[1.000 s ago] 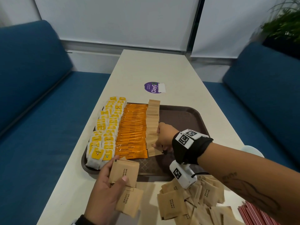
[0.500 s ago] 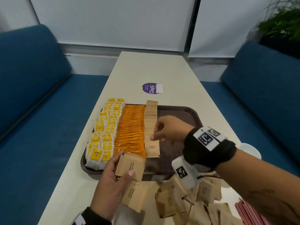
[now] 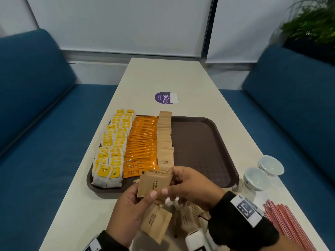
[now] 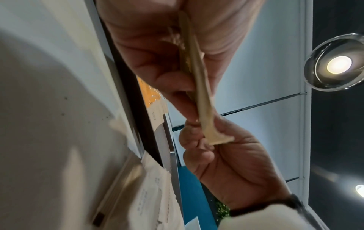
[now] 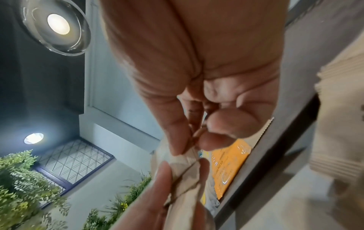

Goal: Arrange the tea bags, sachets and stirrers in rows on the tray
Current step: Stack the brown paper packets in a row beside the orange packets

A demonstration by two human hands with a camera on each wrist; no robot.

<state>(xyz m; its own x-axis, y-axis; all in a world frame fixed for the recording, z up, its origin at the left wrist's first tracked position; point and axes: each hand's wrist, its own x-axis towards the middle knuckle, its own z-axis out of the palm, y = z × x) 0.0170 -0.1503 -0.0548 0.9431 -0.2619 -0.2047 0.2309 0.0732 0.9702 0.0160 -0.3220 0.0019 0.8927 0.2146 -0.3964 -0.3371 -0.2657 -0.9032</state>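
Observation:
A brown tray (image 3: 201, 151) carries rows of yellow tea bags (image 3: 112, 147), orange coffee sachets (image 3: 141, 147) and brown sugar sachets (image 3: 164, 138). In front of the tray my left hand (image 3: 130, 201) holds a small stack of brown sugar sachets (image 3: 154, 183). My right hand (image 3: 190, 185) pinches the far right edge of that stack between thumb and fingers. In the left wrist view the stack (image 4: 199, 87) shows edge-on with the right hand (image 4: 226, 155) pinching its end. The right wrist view shows the pinch on the sachet edge (image 5: 187, 169).
Loose brown sugar sachets (image 3: 184, 216) lie on the table under my hands. A bundle of red stirrers (image 3: 288, 227) lies at the near right. Two small white cups (image 3: 261, 173) stand right of the tray. The tray's right half is bare. Blue benches flank the table.
My right hand left the sugar row on the tray and came back toward me to the stack in my left hand, which it now pinches. The left hand lifted the stack slightly.

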